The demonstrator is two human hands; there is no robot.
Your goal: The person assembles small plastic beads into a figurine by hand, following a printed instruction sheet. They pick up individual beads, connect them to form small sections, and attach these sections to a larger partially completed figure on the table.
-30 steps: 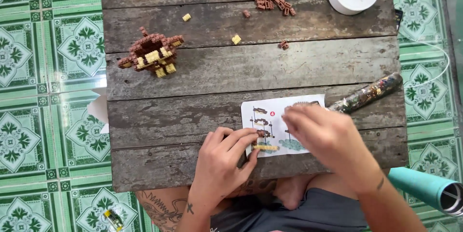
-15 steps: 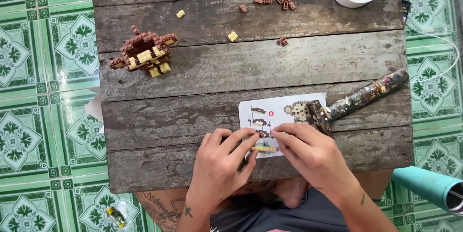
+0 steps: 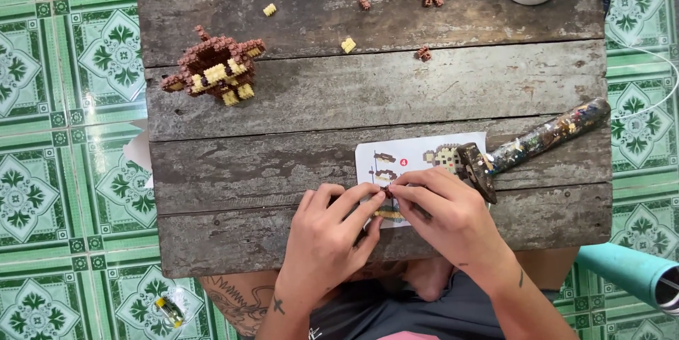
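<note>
Fingers (image 3: 368,195) of the left hand (image 3: 325,241) and right hand (image 3: 453,216) pinch a tiny brown brick piece (image 3: 387,191) over the instruction sheet (image 3: 410,153) on the desk (image 3: 283,163). It looks light, rigid and easily dropped, best held by its side edges. The brown-and-yellow brick model (image 3: 216,68) sits well up-left of the sheet.

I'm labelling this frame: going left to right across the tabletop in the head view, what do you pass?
Brown-and-yellow brick figure → left hand → instruction sheet → right hand → paint-spattered hammer.
</note>
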